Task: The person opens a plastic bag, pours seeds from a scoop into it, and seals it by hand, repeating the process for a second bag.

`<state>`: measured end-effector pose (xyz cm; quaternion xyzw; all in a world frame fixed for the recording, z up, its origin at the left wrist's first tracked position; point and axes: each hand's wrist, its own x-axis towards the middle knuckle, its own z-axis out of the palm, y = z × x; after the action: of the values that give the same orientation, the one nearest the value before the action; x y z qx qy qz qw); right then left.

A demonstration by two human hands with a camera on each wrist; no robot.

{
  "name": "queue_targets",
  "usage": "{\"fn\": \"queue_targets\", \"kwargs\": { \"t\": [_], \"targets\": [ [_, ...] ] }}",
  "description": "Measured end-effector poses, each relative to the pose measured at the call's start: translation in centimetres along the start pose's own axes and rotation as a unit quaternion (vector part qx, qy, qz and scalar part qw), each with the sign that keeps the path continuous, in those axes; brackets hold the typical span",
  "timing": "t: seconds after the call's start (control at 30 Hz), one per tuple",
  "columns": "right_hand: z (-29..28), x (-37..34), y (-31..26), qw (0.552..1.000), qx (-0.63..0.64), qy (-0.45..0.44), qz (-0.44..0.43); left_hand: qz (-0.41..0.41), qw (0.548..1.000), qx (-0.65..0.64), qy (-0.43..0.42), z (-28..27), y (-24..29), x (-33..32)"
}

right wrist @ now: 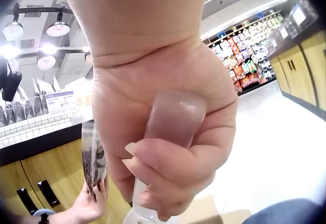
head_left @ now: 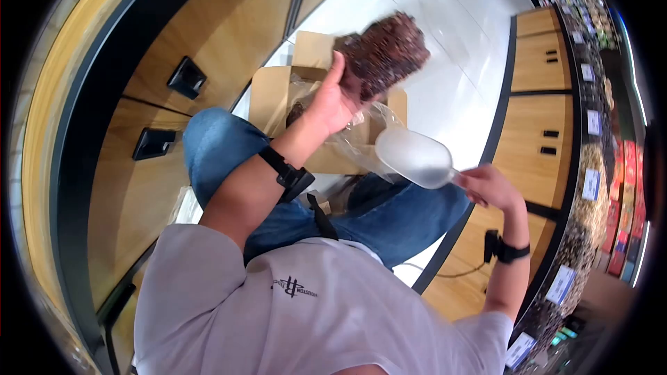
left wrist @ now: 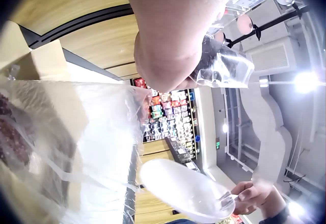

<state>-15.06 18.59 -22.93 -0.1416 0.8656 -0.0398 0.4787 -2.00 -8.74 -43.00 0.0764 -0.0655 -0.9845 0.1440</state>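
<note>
My left hand [head_left: 337, 104] holds up a clear plastic bag of dark reddish-brown pieces [head_left: 390, 52], blurred in the head view. From the side, the right wrist view shows this bag standing upright above the left palm, fingers [right wrist: 100, 189] against its lower part. My right hand [head_left: 490, 187] grips the handle of a translucent white scoop [head_left: 415, 156], its fingers curled round the handle [right wrist: 175, 117]. The scoop's bowl holds nothing visible. Below the hands is an open cardboard box [head_left: 271, 94] with a clear plastic liner [left wrist: 97, 127] and dark pieces [left wrist: 12, 132] in it.
Wooden cabinets with black handles [head_left: 186, 78] line the left side. On the right, more cabinets [head_left: 542, 118] carry a counter with price tags [head_left: 591, 184] and loose goods. White floor tiles [head_left: 465, 55] lie between them. My bent knees [head_left: 222, 149] are close to the box.
</note>
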Motion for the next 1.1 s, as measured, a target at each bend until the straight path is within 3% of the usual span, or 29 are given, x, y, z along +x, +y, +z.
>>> {"fn": "queue_targets", "kwargs": {
  "t": [0.1,0.17,0.23,0.3,0.37,0.43,0.5,0.57,0.7,0.77,0.9,0.97,1.0,1.07,1.1],
  "targets": [
    [3.3,4.3,-0.6,0.999,-0.047,0.009,-0.026,0.011,1.0,0.016,-0.025,-0.1,0.6,-0.1],
    [5.7,7.8,-1.2,0.987,-0.144,0.031,-0.062,0.02,0.999,0.024,0.023,0.2,1.0,-0.6],
    [9.2,15.3,1.3,0.932,-0.296,0.085,-0.192,0.035,0.998,0.031,0.042,0.5,1.2,-1.0],
    [11.8,19.0,-1.1,0.945,-0.274,0.064,-0.168,0.042,0.999,-0.007,0.024,0.2,1.3,-0.9],
    [14.5,23.0,-2.3,0.936,-0.283,0.07,-0.198,0.064,0.994,-0.02,0.084,0.4,1.6,-1.1],
    [16.7,27.2,-3.0,0.932,-0.299,0.069,-0.195,0.066,0.994,-0.016,0.084,0.1,2.1,-1.1],
    [18.7,30.5,-3.7,0.926,-0.316,0.066,-0.197,0.058,0.996,-0.056,0.039,-1.1,2.3,-1.2],
    [19.8,32.7,-4.1,0.955,-0.229,0.095,-0.163,0.056,0.997,-0.051,0.02,-1.5,2.8,-1.1],
    [22.1,34.2,-4.6,0.952,-0.195,0.096,-0.217,0.056,0.996,-0.004,0.068,-0.5,2.9,-1.6],
    [24.5,37.2,-3.2,0.92,-0.178,0.165,-0.307,0.062,0.994,0.019,0.085,-0.4,2.8,-1.5],
    [24.9,37.3,-3.5,0.922,-0.155,0.16,-0.317,0.065,0.992,0.044,0.101,0.2,2.6,-1.2],
    [23.2,34.4,-4.9,0.962,-0.123,0.084,-0.227,0.067,0.992,0.045,0.095,0.9,2.5,-1.3],
    [23.8,36.1,-4.1,0.962,-0.122,0.087,-0.227,0.066,0.99,0.042,0.115,1.2,2.4,-1.4],
    [26.0,41.4,-1.1,0.91,-0.139,0.108,-0.375,0.068,0.988,0.039,0.133,1.3,2.5,-1.1],
    [25.0,40.3,-1.5,0.909,-0.141,0.106,-0.377,0.066,0.989,0.039,0.126,1.1,2.6,-1.1]
  ]
}}
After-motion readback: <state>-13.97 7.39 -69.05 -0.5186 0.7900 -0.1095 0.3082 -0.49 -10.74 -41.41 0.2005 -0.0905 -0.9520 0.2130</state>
